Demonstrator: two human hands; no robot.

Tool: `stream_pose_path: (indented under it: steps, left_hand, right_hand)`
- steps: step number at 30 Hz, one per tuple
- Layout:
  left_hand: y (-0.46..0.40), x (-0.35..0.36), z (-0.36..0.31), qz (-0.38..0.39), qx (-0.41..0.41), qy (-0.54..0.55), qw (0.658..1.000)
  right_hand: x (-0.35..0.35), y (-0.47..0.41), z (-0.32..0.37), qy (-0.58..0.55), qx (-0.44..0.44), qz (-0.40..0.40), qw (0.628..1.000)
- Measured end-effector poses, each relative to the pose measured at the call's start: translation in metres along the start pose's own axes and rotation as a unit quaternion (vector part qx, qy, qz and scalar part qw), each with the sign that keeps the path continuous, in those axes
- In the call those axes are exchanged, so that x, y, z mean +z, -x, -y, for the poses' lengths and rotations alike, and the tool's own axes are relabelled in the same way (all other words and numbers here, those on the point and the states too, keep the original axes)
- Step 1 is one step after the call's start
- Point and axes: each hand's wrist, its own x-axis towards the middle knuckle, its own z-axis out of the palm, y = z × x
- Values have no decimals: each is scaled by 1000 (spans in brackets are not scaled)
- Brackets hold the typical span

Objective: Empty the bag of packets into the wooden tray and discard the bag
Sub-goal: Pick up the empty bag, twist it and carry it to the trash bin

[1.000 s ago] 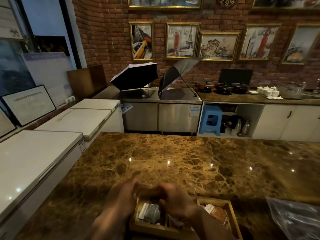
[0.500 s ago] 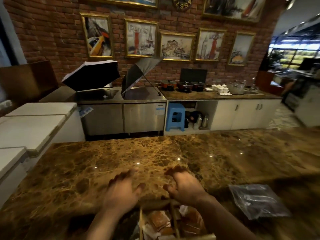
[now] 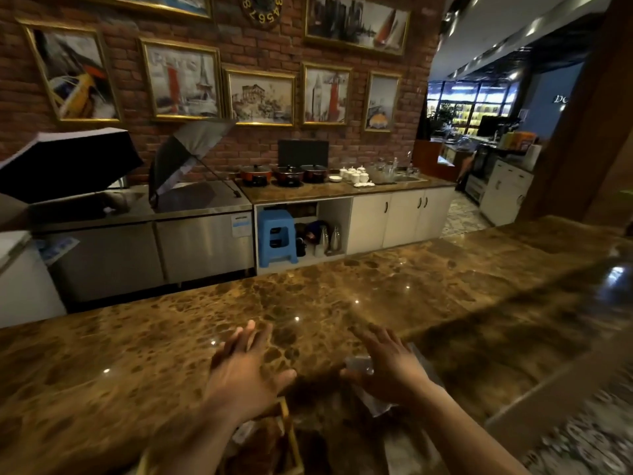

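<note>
The clear plastic bag [image 3: 373, 402] lies flat on the marble counter [image 3: 137, 354] at the near right, mostly hidden under the person's right hand [image 3: 387, 368]; only crumpled, shiny bits show beside the thumb and under the wrist. That hand is spread palm down over the bag, its grip apart, fingers splayed toward the far side; whether the palm presses the plastic cannot be told. Just left of the bag, at the near edge of the view, stands the wooden tray [image 3: 291, 440], of which one upright corner and part of a wall show. Brownish packets [image 3: 263, 437] lie inside it, blurred and partly covered by the left forearm. The left hand [image 3: 246, 368] hovers above the tray's far end, palm down, its grip also apart, fingers together and pointing away, holding nothing.

Beyond the counter, across an aisle, a steel cabinet [image 3: 154, 248] carries two open umbrellas [image 3: 185, 159]. To its right a blue stool [image 3: 276, 236] sits in an open shelf under a second counter with dark pots [image 3: 284, 173] and white cups [image 3: 352, 173]. Framed pictures [image 3: 260, 94] hang on the brick wall behind.
</note>
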Motion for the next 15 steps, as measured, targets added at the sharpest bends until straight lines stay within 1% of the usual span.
stream_pose_path:
  steps: [2, 5, 10, 15]
  left_hand:
    - [-6, 15, -29, 0, 13, 5, 1000]
    - [-15, 39, -70, 6, 30, -5, 1000]
    - [-22, 80, -124, 53, 47, -41, 997]
    - [-25, 119, -141, 101, 64, -64, 991]
  right_hand:
    - [-9, 4, -30, 6, 7, -6, 1000]
    - [-19, 8, -71, 11, 31, 7, 999]
    - [-12, 6, -134, 11, 22, 20, 999]
    - [4, -4, -167, 26, 12, 100, 995]
